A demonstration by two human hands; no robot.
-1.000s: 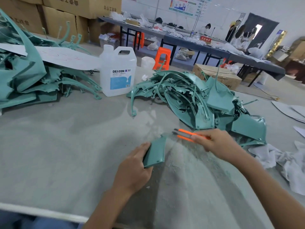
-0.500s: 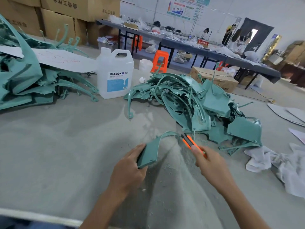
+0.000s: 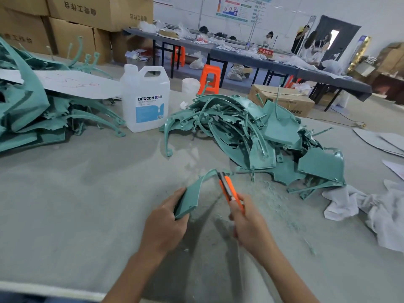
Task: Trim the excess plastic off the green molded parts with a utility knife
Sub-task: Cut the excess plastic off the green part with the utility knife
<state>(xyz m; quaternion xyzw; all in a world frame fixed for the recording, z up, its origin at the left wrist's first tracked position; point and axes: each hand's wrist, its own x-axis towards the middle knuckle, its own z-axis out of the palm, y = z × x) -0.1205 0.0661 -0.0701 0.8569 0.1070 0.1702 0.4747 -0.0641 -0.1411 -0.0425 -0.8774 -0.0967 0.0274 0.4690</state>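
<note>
My left hand (image 3: 165,226) grips the near end of a curved green molded part (image 3: 189,196), which stands on edge over the grey table (image 3: 65,204). An orange utility knife (image 3: 229,189) is held in my right hand (image 3: 251,228), its tip touching the part's far curved tip. A pile of green molded parts (image 3: 258,136) lies just beyond, to the right. A second heap of green parts (image 3: 32,114) fills the far left.
A white DEXCON jug (image 3: 145,101) stands between the two heaps. White card sheets (image 3: 72,84) lie on the left heap. White rags (image 3: 371,208) lie at the right. Green shavings (image 3: 269,193) dust the table by the knife. Cardboard boxes, work tables and people are behind.
The knife swung from lying sideways to pointing away from me, and its tip came up against the part's far curved end. My left hand turned the part more upright.
</note>
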